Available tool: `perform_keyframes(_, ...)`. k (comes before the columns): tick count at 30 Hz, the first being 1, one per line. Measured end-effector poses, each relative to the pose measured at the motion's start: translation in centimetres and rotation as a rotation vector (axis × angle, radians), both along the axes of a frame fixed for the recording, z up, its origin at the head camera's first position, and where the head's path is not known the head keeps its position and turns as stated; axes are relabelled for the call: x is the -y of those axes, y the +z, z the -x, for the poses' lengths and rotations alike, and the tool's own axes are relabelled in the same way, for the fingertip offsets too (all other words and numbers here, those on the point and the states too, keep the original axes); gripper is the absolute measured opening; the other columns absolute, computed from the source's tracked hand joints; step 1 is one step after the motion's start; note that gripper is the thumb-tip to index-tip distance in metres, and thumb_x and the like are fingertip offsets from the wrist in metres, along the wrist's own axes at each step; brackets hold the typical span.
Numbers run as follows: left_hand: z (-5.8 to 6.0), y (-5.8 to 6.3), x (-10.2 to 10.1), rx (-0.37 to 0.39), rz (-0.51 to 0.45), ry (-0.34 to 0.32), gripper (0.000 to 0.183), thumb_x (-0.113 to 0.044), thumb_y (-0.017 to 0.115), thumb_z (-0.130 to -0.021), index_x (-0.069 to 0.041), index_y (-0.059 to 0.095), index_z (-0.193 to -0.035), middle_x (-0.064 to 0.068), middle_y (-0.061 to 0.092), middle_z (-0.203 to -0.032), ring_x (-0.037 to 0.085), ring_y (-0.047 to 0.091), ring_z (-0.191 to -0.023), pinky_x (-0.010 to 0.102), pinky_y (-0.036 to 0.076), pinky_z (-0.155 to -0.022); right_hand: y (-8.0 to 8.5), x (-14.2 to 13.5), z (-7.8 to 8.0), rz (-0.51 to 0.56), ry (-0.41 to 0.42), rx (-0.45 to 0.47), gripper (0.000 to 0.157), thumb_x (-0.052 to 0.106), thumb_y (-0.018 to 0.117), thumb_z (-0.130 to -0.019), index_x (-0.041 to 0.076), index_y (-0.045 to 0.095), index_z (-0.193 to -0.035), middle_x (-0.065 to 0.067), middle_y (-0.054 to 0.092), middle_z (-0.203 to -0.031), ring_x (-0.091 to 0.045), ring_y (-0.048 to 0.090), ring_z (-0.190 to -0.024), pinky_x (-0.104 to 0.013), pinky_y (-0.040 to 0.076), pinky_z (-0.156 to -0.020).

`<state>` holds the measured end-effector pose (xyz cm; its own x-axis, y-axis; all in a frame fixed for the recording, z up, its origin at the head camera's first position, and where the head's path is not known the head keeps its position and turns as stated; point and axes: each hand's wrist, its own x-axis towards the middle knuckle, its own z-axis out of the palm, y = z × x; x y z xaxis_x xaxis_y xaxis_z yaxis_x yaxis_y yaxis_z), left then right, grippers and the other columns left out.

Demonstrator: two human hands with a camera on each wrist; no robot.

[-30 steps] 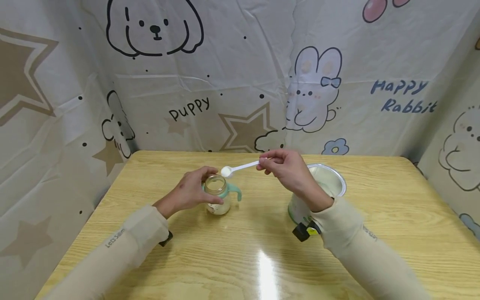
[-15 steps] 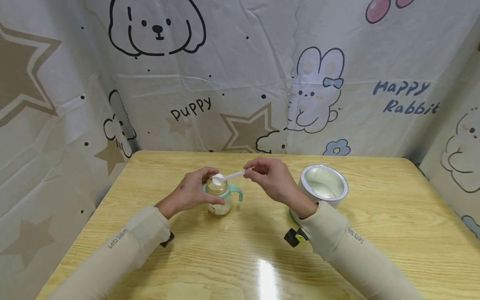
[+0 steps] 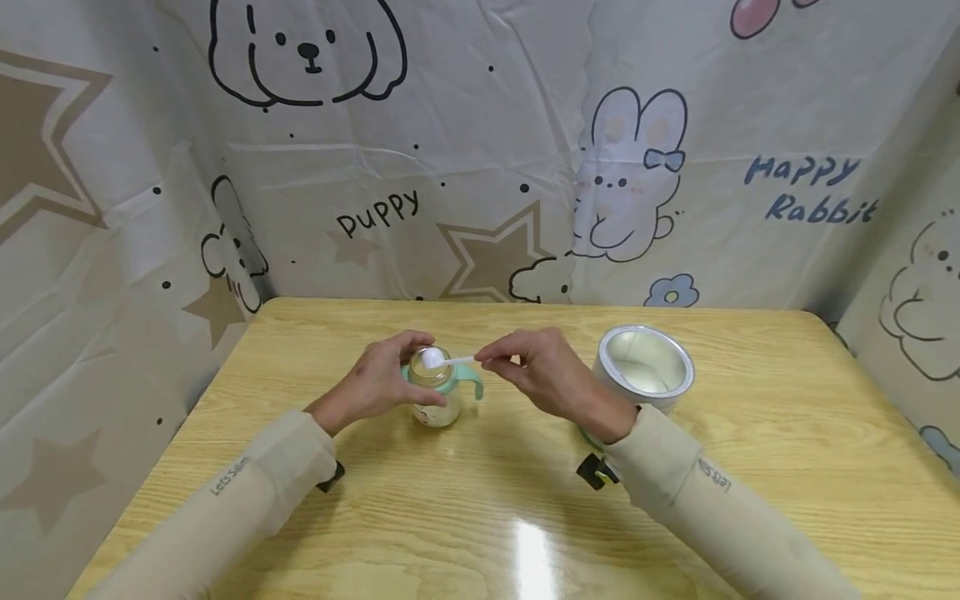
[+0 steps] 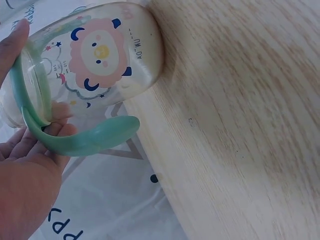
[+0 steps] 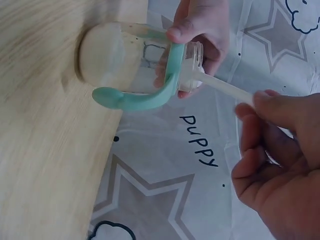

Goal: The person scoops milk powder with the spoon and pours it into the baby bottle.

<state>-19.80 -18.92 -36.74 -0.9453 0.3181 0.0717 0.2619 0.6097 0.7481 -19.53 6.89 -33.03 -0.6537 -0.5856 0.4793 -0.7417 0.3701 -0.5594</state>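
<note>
A clear baby bottle (image 3: 438, 412) with a green collar and handles (image 5: 135, 102) stands uncapped on the table, with pale contents in its lower part. My left hand (image 3: 375, 375) grips it around the neck, thumb in front and fingers behind. Between thumb and fingertips, my right hand (image 3: 536, 371) pinches the handle of a white measuring scoop (image 3: 459, 361). The scoop's bowl is at the bottle mouth, its rounded underside turned up. In the left wrist view, a pink cartoon animal shows on the bottle (image 4: 100, 55).
An open can (image 3: 660, 346) with a silver rim and whitish inside stands to the right, partly behind my right forearm. The wooden table (image 3: 420, 517) meets a printed cloth backdrop (image 3: 300, 183) at the back and sides.
My right hand has moved left, bringing the powder-filled scoop from beside the bottle to its mouth and turning it over. My left hand keeps its grip on the bottle.
</note>
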Motion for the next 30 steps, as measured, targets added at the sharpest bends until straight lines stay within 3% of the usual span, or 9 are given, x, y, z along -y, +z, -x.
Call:
perform_keyframes(5, 0.1, -0.1, 0.0, -0.005, -0.009, -0.005, 0.083, -0.025, 0.094, -0.069, 0.000, 0.053, -0.136, 0.014, 0.061, -0.129, 0.037, 0.056, -0.124, 0.052, 0.046, -0.105, 0.3, -0.2, 0.1, 0.011, -0.047, 0.038, 0.011, 0.002, 0.070, -0.092, 0.004, 0.078, -0.100, -0.004, 0.075, -0.089, -0.009, 0.050, -0.055, -0.023, 0.044, -0.049)
perform_keyframes(11, 0.2, -0.2, 0.0, -0.006, -0.029, -0.008, 0.081, -0.023, 0.095, -0.067, -0.001, 0.055, -0.134, 0.012, 0.064, -0.126, 0.034, 0.058, -0.122, 0.052, 0.048, -0.103, 0.8, -0.5, 0.0, 0.046, -0.179, 0.116, 0.011, 0.012, 0.072, -0.093, 0.006, 0.077, -0.102, 0.000, 0.073, -0.084, -0.009, 0.055, -0.061, -0.024, 0.045, -0.051)
perform_keyframes(15, 0.2, -0.2, 0.0, 0.001, -0.040, -0.007, 0.078, -0.021, 0.095, -0.067, -0.003, 0.056, -0.132, 0.010, 0.064, -0.126, 0.033, 0.058, -0.122, 0.052, 0.048, -0.103, 0.9, -1.0, 0.1, 0.094, -0.219, 0.219, 0.015, 0.012, 0.072, -0.093, 0.003, 0.074, -0.105, -0.004, 0.075, -0.086, -0.012, 0.065, -0.070, -0.024, 0.049, -0.057)
perform_keyframes(21, 0.1, -0.2, 0.1, 0.009, -0.021, -0.001, 0.082, -0.025, 0.095, -0.066, -0.004, 0.055, -0.134, 0.011, 0.061, -0.130, 0.035, 0.055, -0.126, 0.052, 0.046, -0.104, 1.4, -2.2, 0.2, 0.143, -0.255, 0.388, 0.020, 0.013, 0.065, -0.098, 0.000, 0.071, -0.113, -0.004, 0.076, -0.093, -0.017, 0.069, -0.083, -0.029, 0.053, -0.071)
perform_keyframes(30, 0.1, -0.2, 0.1, 0.009, -0.010, 0.000, 0.085, -0.028, 0.095, -0.067, -0.001, 0.053, -0.137, 0.015, 0.060, -0.131, 0.037, 0.055, -0.124, 0.052, 0.047, -0.104, 2.4, -4.3, 0.2, 0.149, -0.303, 0.457, 0.026, 0.020, 0.062, -0.101, 0.004, 0.071, -0.120, -0.005, 0.076, -0.098, -0.018, 0.068, -0.086, -0.033, 0.050, -0.079)
